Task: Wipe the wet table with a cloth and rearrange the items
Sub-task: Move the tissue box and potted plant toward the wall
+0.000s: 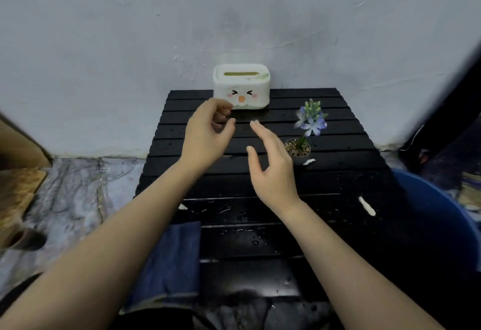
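**Both hands raised over a wet slatted table**

A folded blue cloth lies at the near left edge of the black slatted table, whose surface carries water droplets. The left hand hovers with loosely curled, empty fingers just before a white tissue box at the far edge. The right hand is spread, fingers straight, holding nothing. A small potted flower stands to the right.

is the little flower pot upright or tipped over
Upright. The flower pot stands on its base on the black slatted table, its pebbled top showing, and the stem rises to the blue flowers above it.
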